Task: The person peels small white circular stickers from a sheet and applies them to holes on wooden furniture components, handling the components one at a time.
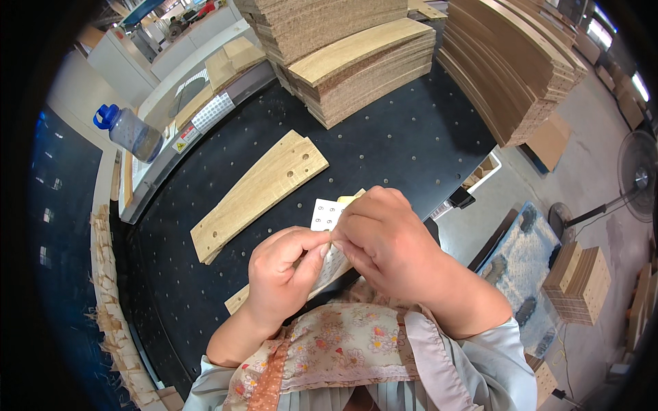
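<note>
A white sheet of small printed stickers [321, 215] is between my two hands, above the near edge of the black table. My left hand [284, 270] pinches at it with thumb and forefinger. The closed fingers of my right hand [387, 236] meet the left fingertips at the sheet; whether a loose sticker is between them is too small to tell. Under my hands lies a narrow wood-grain board [237, 300], mostly covered by them. Farther off, two wood-grain boards [257, 192] with drilled holes lie overlapped at a slant.
Tall stacks of cut boards [370, 68] and curved brown panels [504, 65] stand at the far side of the black table [384, 147]. On the left machine rail is a blue-capped bottle [137, 133]. A fan [637, 179] and another board stack [577, 282] stand on the right.
</note>
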The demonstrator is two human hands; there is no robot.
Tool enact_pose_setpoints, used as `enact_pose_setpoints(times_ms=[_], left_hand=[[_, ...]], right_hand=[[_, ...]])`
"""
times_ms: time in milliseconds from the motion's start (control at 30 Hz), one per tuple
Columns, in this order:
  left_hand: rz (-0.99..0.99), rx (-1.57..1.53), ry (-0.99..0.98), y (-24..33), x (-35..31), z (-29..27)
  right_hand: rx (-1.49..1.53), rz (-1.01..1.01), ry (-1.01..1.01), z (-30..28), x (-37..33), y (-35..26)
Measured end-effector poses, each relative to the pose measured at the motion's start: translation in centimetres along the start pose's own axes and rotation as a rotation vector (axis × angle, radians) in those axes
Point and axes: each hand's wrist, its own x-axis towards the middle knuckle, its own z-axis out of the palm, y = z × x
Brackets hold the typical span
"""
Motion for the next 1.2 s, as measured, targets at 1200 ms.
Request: enact_pose_setpoints(times_ms=[1200], left_hand=[[0.036,0.026,0.095,0.5,-0.5,-0.5]], right_hand=[[0.004,0.045,-0.042,-0.3,0.7,-1.6]])
